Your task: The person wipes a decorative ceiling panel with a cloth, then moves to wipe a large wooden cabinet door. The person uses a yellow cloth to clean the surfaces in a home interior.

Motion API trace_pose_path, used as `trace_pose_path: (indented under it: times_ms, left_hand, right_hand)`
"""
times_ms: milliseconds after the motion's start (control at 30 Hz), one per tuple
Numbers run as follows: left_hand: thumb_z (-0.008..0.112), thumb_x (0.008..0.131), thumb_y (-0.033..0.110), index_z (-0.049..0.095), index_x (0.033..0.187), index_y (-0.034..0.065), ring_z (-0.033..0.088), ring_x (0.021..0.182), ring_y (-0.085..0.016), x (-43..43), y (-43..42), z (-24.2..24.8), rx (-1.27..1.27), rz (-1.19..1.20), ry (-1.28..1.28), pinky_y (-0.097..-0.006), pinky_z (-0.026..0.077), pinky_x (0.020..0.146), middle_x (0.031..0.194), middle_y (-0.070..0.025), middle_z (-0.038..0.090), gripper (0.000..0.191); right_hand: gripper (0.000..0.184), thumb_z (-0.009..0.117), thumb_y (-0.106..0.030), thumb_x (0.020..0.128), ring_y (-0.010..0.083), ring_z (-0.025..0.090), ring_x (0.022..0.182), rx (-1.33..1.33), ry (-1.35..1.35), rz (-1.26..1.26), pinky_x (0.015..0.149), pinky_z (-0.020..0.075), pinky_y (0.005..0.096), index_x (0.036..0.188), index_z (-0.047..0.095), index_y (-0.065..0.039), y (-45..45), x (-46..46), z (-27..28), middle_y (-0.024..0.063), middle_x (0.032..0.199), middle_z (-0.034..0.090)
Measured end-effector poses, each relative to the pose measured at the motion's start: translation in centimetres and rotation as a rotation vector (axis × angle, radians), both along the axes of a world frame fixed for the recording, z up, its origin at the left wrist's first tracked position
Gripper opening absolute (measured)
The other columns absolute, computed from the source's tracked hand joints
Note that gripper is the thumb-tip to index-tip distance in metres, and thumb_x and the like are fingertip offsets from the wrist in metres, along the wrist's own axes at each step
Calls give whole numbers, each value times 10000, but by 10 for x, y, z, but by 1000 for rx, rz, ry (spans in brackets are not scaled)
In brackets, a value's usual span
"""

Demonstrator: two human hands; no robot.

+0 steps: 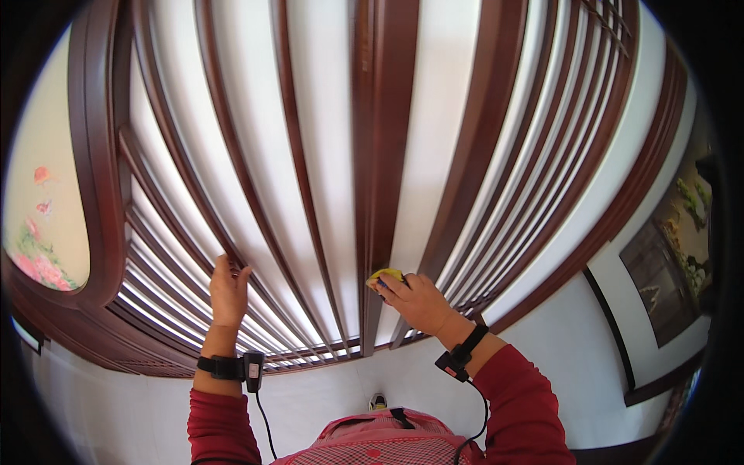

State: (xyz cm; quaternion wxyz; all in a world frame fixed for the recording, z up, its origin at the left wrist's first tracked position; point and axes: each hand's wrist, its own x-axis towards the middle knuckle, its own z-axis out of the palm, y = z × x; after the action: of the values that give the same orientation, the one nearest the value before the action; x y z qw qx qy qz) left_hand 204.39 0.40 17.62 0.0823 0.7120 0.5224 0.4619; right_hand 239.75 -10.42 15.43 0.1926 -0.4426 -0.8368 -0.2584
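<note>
My right hand (423, 303) holds a folded yellow cloth (385, 275) with dark blue patches. The cloth lies against the broad dark-brown post (390, 174) in the middle of a slatted wooden partition. On the left, my left hand (226, 296) is raised at a thin wooden slat (239, 180), thumb apart from the other fingers. Its fingertips are partly hidden, so whether they grip the slat does not show. Both wrists wear black straps with small cabled boxes.
A cream panel painted with pink flowers (43, 256) sits in a curved wooden frame (104, 174) at left. Pale floor (325, 389) runs below the partition, with one shoe (378, 401) showing. At right are a white wall section (633, 145) and a dark relief picture (668, 279).
</note>
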Motion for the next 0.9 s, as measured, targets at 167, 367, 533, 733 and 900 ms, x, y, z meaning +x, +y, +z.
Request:
trace_pose_path:
  times_ms: [167, 367, 533, 733, 900]
  left_hand:
    - [666, 846, 70, 489, 1086, -51, 632, 757, -276, 1, 4, -4, 12, -3, -53, -347, 508, 662, 870, -175, 616, 322]
    - [652, 847, 75, 467, 1016, -56, 606, 756, -387, 16, -6, 9, -12, 229, 175, -414, 498, 675, 850, -224, 593, 283]
    - [627, 857, 69, 422, 1044, -72, 609, 859, -458, 35, -14, 21, -58, 369, 228, -458, 505, 721, 887, -298, 591, 310]
    - [614, 855, 60, 392, 1118, -80, 607, 900, -466, 39, -12, 16, -101, 432, 185, -462, 510, 754, 978, -314, 594, 372]
    - [596, 856, 53, 401, 1105, -73, 596, 928, -476, 39, -11, 12, -102, 412, 126, -471, 498, 780, 1013, -312, 592, 341]
  right_hand:
    - [449, 673, -117, 776, 299, 553, 839, 46, 230, -268, 756, 476, 394, 1211, 568, -80, -10, 40, 52, 108, 1254, 506]
    - [612, 716, -65, 746, 325, 516, 925, 393, 406, -384, 828, 455, 410, 1314, 488, -54, 24, 71, 88, 177, 1364, 422]
    - [559, 677, -157, 813, 301, 519, 912, 514, 267, -404, 818, 452, 387, 1329, 479, -75, 46, 90, 132, 139, 1384, 427]
    - [465, 591, -297, 895, 302, 545, 900, 845, 242, -328, 784, 466, 389, 1308, 511, -100, 80, 112, 316, 111, 1354, 478]
    - [486, 566, -230, 895, 377, 509, 1075, 742, 387, -266, 919, 428, 425, 1348, 462, -87, 74, 108, 360, 185, 1322, 476]
